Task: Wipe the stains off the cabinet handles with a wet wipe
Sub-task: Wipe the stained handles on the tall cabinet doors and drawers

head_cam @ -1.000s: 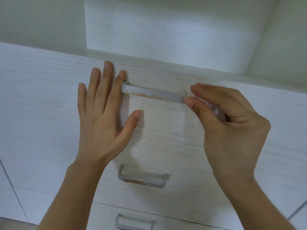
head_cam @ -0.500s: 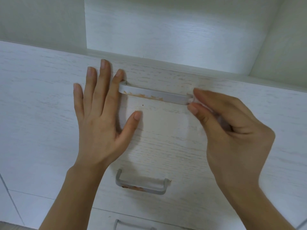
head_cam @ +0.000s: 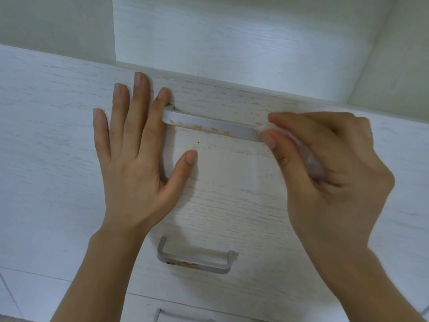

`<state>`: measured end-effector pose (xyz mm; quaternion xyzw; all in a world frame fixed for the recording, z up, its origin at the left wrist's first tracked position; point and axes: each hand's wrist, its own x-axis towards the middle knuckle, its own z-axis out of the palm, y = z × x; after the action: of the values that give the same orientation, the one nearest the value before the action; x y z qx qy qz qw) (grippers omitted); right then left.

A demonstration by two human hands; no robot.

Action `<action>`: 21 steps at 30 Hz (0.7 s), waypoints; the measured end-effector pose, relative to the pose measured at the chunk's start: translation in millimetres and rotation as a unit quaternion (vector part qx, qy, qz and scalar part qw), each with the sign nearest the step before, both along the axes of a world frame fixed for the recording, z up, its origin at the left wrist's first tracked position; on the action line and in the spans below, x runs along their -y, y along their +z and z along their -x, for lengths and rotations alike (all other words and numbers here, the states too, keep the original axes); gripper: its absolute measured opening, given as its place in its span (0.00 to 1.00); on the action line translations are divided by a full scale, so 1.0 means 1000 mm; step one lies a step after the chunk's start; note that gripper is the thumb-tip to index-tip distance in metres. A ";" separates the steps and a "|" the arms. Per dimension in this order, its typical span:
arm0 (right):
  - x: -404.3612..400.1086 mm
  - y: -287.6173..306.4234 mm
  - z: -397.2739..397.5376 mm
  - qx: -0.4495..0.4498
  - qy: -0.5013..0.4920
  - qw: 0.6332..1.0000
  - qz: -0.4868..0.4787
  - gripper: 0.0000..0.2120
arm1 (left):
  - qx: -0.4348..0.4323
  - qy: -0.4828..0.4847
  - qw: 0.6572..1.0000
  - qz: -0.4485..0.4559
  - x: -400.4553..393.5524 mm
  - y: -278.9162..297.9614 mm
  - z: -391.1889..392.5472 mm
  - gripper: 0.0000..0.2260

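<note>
- Grey metal lower handle (head_cam: 195, 261) sits nearest, orange-brown stains along its front edge; no readable writing shows anywhere.
- Left hand (head_cam: 137, 163) lies flat on the white drawer front (head_cam: 232, 194), fingers straight and spread, holding nothing.
- Right hand (head_cam: 325, 168) pinches a wet wipe (head_cam: 263, 127) against the right end of the stained upper handle (head_cam: 209, 125).

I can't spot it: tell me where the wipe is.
Head view, right of centre: the wipe is pinched in the right hand, against the right end of the top handle.
</note>
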<state>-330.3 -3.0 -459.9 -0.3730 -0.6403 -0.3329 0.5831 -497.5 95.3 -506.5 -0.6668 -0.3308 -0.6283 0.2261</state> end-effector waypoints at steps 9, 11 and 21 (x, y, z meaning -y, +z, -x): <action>0.002 -0.002 0.002 0.011 0.003 1.000 0.006 0.12 | -0.003 0.010 1.000 0.007 -0.001 0.000 0.000 0.29; 0.002 -0.004 0.003 0.000 0.007 1.000 0.010 0.14 | -0.003 0.008 1.000 0.010 0.000 0.000 0.000 0.29; 0.004 -0.002 0.000 -0.031 0.091 0.995 0.020 0.11 | 0.003 0.012 1.000 0.003 -0.002 -0.001 -0.002 0.30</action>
<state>-330.2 -7.1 -462.3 -0.3351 -0.6597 -0.2534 0.6232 -495.6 97.3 -507.2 -0.6614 -0.3416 -0.6268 0.2303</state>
